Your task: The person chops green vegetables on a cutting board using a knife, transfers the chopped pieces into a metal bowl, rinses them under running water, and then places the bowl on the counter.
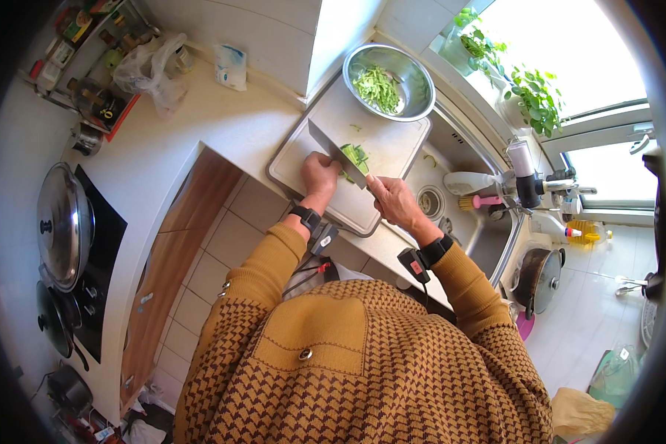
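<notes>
My right hand [395,203] grips the handle end of a kitchen knife [328,143] with a broad steel blade. Its blade slants across a white cutting board [361,208] with a grey rim. Against the far side of the blade lies a small pile of sliced green vegetable [357,157]. My left hand [319,175] is on the near side, fingers curled close to the blade; what lies under them is hidden. At the board's far end a steel bowl [419,83] holds shredded green vegetable [378,90].
Right of the board is a steel sink [483,238] with a drain strainer [430,202], a white bottle [466,182] and a pink-handled brush [480,202]. A lidded pan [64,227] stands on the cooktop at left. Potted plants [533,97] line the windowsill.
</notes>
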A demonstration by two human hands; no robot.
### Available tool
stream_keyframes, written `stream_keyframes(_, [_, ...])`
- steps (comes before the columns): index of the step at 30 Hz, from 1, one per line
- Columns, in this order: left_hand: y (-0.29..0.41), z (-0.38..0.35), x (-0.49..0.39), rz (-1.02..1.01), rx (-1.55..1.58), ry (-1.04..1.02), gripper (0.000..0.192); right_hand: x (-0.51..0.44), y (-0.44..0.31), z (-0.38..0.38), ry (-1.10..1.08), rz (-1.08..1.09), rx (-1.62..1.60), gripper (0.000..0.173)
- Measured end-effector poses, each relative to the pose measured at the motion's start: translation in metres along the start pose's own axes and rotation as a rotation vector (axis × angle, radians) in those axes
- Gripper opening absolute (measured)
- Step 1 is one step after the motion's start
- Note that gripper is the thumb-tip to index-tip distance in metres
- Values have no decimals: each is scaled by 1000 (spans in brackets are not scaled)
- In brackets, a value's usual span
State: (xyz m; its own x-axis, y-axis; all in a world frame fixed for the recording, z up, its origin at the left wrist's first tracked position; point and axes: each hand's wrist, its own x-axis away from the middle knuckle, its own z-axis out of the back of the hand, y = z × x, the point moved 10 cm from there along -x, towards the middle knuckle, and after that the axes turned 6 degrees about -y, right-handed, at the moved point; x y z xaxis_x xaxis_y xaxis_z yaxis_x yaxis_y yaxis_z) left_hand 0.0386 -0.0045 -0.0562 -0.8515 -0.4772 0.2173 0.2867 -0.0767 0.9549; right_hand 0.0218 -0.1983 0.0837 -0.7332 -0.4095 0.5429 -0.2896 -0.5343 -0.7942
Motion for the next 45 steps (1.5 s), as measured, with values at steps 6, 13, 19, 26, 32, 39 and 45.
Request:
stream_keyframes(6, [12,5,4,0,-44,-17,18,-13,14,-3,30,16,-17,48])
stream_keyframes(13, [22,9,7,-16,-126,-10,24,-50,33,-18,192,233,53,41])
stream_keyframes(19, [17,5,8,-27,-141,-11,24,-46,30,-17,116,199,-35,42])
stream_keyframes(26, [-3,-1,1,35,-29,-24,25,-4,13,-1,1,73,-1,49])
stream_keyframes(32, [12,5,8,26,-7,-30,24,-11,15,-4,21,76,-1,49])
stream_keyframes(39, [10,4,6,7,-42,-10,22,-18,20,-6,46,65,7,50])
stream_keyframes(45, [12,5,6,-77,-101,18,16,-19,12,-4,26,36,-11,49])
